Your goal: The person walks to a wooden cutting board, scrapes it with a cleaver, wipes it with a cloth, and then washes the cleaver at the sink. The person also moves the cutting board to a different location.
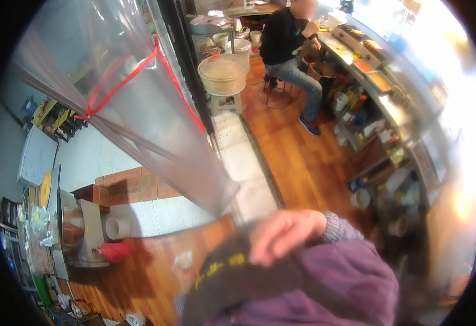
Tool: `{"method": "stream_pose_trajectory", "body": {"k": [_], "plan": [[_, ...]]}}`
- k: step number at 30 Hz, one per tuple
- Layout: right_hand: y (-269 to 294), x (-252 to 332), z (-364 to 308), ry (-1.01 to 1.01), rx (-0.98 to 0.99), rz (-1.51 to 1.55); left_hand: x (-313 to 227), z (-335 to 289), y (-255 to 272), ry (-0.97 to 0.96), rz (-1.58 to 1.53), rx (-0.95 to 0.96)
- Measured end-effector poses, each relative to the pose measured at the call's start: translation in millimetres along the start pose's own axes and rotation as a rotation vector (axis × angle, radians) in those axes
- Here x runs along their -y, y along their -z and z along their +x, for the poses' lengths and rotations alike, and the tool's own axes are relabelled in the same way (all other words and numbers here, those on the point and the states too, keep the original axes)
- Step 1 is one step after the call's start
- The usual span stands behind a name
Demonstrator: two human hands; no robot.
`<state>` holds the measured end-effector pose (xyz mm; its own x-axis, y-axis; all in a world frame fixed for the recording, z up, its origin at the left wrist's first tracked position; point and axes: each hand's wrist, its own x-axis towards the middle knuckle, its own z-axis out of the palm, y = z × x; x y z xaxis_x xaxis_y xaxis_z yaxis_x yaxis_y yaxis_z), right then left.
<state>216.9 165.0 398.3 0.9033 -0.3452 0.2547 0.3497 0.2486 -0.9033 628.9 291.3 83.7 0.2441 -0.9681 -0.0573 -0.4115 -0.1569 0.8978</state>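
- The left hand (pixel 186 280), toward the lower left of the frame, holds a small whitish lump (pixel 183 260) out past the edge of the apron (pixel 221 271), perhaps to keep it off the cloth; the fingers seem closed around it, though blur hides each one
- The right hand (pixel 284 234), at lower centre, is in front of the apron, its fingers bent downward and seemingly close together; whether they pinch anything or touch the cloth, I cannot tell
- At upper left, a plastic curtain (pixel 167 136) is gathered by a red tie (pixel 124 84), likely so that people can pass
- A lidded basket (pixel 223 75) at upper centre sits on a low stool (pixel 226 104), presumably to keep it off the floor (pixel 298 168)
- Trays (pixel 379 81) line the counter (pixel 398 112) at upper right, probably for easy reach by the seated person (pixel 281 41)
- The curtain is see-through, creased and narrowing downward; the basket is round and looks woven
- The apron is dark with yellow marks, over a soft purple garment (pixel 352 277); the grey cuff (pixel 341 226) looks ribbed
- The floor shows glossy orange-brown planks
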Motion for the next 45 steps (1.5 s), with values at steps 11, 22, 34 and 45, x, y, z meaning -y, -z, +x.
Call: {"method": "stream_pose_trajectory", "body": {"k": [11, 22, 34, 45], "plan": [[-0.9, 4.2, -49.1, 0.013, -0.386, 0.173, 22.8, 16.7, 0.5, 0.168, -0.068, -0.030], [-8.0, 78.7, -81.9, 1.151, -0.158, -0.219, 66.3, 22.3, -28.3, -0.275, 0.388, -0.331], [35.4, -61.5, -14.5, 0.100, -0.797, 0.916, 21.6, 7.6, -34.2, 0.106, -0.324, -0.244], [46.1, -78.4, -26.1, 0.049, -0.968, 1.056, -70.8, 17.6, -41.7, 0.693, -1.130, -0.376]]}}
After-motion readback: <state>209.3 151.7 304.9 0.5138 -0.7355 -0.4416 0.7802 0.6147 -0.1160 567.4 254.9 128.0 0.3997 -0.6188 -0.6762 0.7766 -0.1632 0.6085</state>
